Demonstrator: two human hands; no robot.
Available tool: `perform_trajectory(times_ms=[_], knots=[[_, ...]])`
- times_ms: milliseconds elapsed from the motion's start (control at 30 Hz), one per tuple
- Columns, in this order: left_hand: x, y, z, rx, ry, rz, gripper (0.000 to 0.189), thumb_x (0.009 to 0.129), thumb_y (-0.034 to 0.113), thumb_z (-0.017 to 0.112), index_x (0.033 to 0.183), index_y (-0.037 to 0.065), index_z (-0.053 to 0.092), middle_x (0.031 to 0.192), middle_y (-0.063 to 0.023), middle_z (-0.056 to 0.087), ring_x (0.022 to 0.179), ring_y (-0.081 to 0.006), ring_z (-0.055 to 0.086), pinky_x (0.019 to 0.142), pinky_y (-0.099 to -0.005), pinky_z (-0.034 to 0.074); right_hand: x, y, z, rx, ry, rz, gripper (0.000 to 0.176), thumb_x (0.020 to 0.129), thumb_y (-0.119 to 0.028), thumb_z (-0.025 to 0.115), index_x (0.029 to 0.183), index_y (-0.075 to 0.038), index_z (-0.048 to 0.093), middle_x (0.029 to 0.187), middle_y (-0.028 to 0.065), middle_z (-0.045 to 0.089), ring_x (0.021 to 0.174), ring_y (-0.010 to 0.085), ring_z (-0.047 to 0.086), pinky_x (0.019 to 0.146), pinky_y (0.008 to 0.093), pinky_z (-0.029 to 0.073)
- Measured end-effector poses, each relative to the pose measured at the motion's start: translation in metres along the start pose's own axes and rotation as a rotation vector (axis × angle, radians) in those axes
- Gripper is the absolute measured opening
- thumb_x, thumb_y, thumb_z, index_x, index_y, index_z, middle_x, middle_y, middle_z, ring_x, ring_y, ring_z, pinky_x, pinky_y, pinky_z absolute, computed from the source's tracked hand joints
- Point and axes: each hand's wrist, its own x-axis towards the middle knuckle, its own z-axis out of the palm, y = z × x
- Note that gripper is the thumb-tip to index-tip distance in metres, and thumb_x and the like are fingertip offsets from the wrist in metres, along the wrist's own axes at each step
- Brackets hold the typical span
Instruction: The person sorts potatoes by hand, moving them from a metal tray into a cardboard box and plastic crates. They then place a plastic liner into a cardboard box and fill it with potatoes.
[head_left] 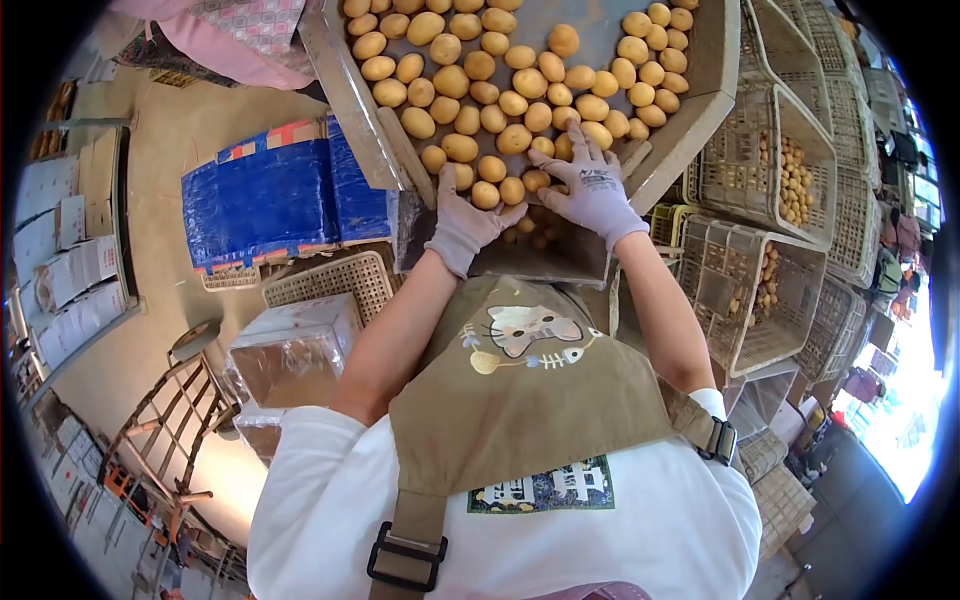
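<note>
Many small yellow potatoes lie on a grey sorting tray with raised sides. My left hand, in a light glove, is at the tray's near lip, thumb and fingers apart beside a few potatoes. Higher up on the right, my gloved right hand rests with spread fingers against potatoes near the outlet. Neither hand is closed around a potato. Below the lip, partly hidden by my hands, more potatoes sit in a dark opening.
Stacked plastic crates stand on the right, some with potatoes. To the left are a blue-wrapped box, a beige crate and a plastic-wrapped carton. A person's pink garment shows at the upper left.
</note>
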Motion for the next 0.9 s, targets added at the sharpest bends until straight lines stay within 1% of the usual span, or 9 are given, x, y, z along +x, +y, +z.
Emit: perform_trajectory(times_ms=[67,133,167,333,533,600,700,767,900], knots=[[0.002,0.000,0.002,0.001,-0.005,0.007,0.077,0.092,0.071,0.045,0.150,0.021,0.035,0.153,-0.0102,0.037,0.139,-0.0380,0.037,0.109,-0.0694,0.034,0.021,0.014,-0.014,0.347,0.016,0.206,0.046,0.087,-0.036,0.066,0.132,-0.028,0.063,0.151,0.0205,0.043,0.127,0.0383,0.053,0.103,0.0518,0.043],[0.006,-0.004,-0.001,0.004,0.002,0.010,0.081,0.091,0.073,0.044,0.151,0.021,0.034,0.154,-0.0099,0.037,0.140,-0.0389,0.037,0.108,-0.0696,0.034,0.048,0.026,-0.032,0.278,0.266,0.241,0.037,0.092,-0.025,0.060,0.127,-0.018,0.063,0.134,0.0174,0.059,0.101,0.0382,0.067,0.086,0.0434,0.054],[0.008,-0.005,-0.001,0.013,-0.012,0.013,0.081,0.091,0.073,0.044,0.152,0.020,0.033,0.154,-0.0099,0.037,0.140,-0.0394,0.037,0.108,-0.0696,0.034,0.064,0.036,-0.025,0.257,0.450,0.198,0.036,0.091,-0.025,0.060,0.127,-0.019,0.063,0.133,0.0175,0.059,0.107,0.0378,0.065,0.089,0.0451,0.053],[0.007,-0.002,-0.006,0.012,-0.181,-0.003,0.082,0.088,0.071,0.051,0.150,0.020,0.037,0.153,-0.0067,0.040,0.141,-0.0362,0.038,0.109,-0.0687,0.032,0.095,0.040,-0.028,0.153,0.079,0.344,0.041,0.088,-0.028,0.063,0.129,-0.022,0.062,0.124,0.0155,0.061,0.111,0.0357,0.062,0.092,0.0445,0.052],[0.014,0.000,-0.019,-0.056,-0.239,-0.013,0.080,0.092,0.068,0.045,0.153,0.018,0.033,0.156,-0.0114,0.036,0.142,-0.0422,0.035,0.108,-0.0708,0.035,-0.074,0.022,-0.032,0.392,0.759,0.053,0.055,0.074,0.000,0.072,0.128,-0.008,0.065,0.117,0.0164,0.056,0.103,0.0320,0.061,0.091,0.0372,0.052],[0.010,-0.001,-0.011,-0.043,-0.160,-0.006,0.081,0.091,0.068,0.046,0.153,0.018,0.033,0.156,-0.0114,0.035,0.142,-0.0420,0.035,0.108,-0.0704,0.035,-0.146,0.045,0.006,0.435,0.676,0.349,0.055,0.074,-0.002,0.071,0.128,-0.011,0.065,0.118,0.0164,0.055,0.108,0.0324,0.058,0.090,0.0403,0.053],[0.008,-0.004,-0.004,-0.045,-0.122,-0.030,0.081,0.091,0.069,0.046,0.153,0.019,0.034,0.157,-0.0103,0.035,0.144,-0.0400,0.033,0.109,-0.0698,0.035,-0.205,0.073,0.046,-0.014,0.326,0.788,0.046,0.078,-0.010,0.070,0.123,-0.017,0.069,0.115,0.0188,0.059,0.105,0.0371,0.058,0.094,0.0470,0.047],[0.009,-0.005,-0.005,-0.016,-0.158,-0.032,0.082,0.088,0.071,0.051,0.151,0.020,0.038,0.154,-0.0055,0.041,0.142,-0.0358,0.037,0.112,-0.0675,0.028,-0.182,0.057,0.024,0.010,0.586,0.527,0.041,0.078,-0.010,0.069,0.119,-0.014,0.070,0.116,0.0188,0.061,0.106,0.0371,0.057,0.095,0.0478,0.044],[0.010,-0.005,-0.005,0.089,-0.031,-0.029,0.076,0.090,0.068,0.049,0.149,0.021,0.040,0.153,-0.0054,0.043,0.141,-0.0351,0.039,0.112,-0.0664,0.027,-0.089,-0.009,-0.023,0.243,0.587,0.055,0.039,0.077,-0.010,0.070,0.116,-0.010,0.069,0.119,0.0139,0.062,0.111,0.0352,0.059,0.100,0.0479,0.044]])
